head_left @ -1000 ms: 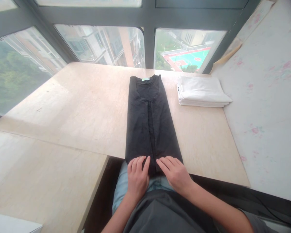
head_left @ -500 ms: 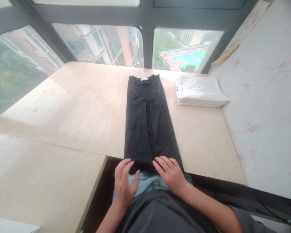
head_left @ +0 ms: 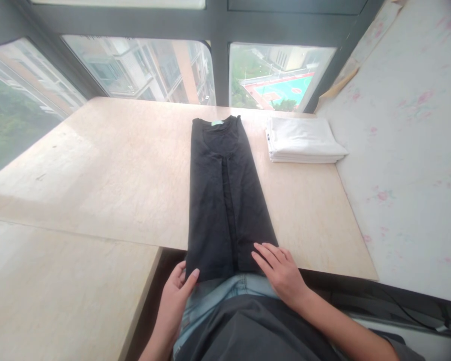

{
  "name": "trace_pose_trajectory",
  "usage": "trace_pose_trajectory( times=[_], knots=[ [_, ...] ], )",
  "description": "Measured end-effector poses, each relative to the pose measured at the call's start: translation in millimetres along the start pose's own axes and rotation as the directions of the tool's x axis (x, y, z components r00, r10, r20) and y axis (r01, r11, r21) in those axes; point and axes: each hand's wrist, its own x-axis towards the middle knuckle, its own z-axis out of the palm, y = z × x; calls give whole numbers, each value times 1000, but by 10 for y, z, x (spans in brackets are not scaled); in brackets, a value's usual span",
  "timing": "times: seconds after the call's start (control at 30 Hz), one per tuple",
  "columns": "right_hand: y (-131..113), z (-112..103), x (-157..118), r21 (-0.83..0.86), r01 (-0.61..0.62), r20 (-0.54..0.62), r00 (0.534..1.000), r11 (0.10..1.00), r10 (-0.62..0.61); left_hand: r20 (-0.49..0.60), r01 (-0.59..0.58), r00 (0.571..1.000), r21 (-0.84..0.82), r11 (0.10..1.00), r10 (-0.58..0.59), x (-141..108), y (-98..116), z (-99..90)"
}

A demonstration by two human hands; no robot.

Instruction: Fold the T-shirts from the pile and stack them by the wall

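Note:
A black shirt lies lengthwise on the table, its two sides folded inward so that a narrow gap runs down the middle. Its neckline, with a small light label, points to the window, and its hem hangs over the near edge by my lap. At the hem's left corner my left hand pinches the cloth, thumb on top and the other fingers partly hidden underneath. My right hand rests on the lower right part of the shirt, fingers stretched out over the fabric.
A stack of folded white cloth sits at the back right beside the flowered wall. Windows border the table's far side. Another light tabletop adjoins on the left, with a dark gap by my legs.
My left hand has moved down and left, from hovering above the hem to gripping its left corner. My right hand has slid right across the cloth. The view has shifted slightly.

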Motion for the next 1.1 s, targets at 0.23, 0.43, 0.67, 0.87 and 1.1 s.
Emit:
trace_pose_trajectory(
  times=[0.23,0.43,0.67,0.87,1.1],
  knots=[
    [286,-137,-167,217,58,-10,998,974,-57,66,-444,877,488,751,476,2,-117,-182],
    [323,-128,-93,291,35,-34,999,956,-26,414,-748,524,642,170,745,203,-218,-301],
    [379,-133,-79,344,28,-28,999,939,-19,620,-794,176,549,-262,765,328,-209,-333],
    [527,-203,-53,417,-25,-40,998,909,46,552,-823,167,534,-193,817,344,52,-311],
    [636,-605,181,610,-206,39,972,765,231,329,-783,580,477,398,745,179,453,-248]
  ],
)
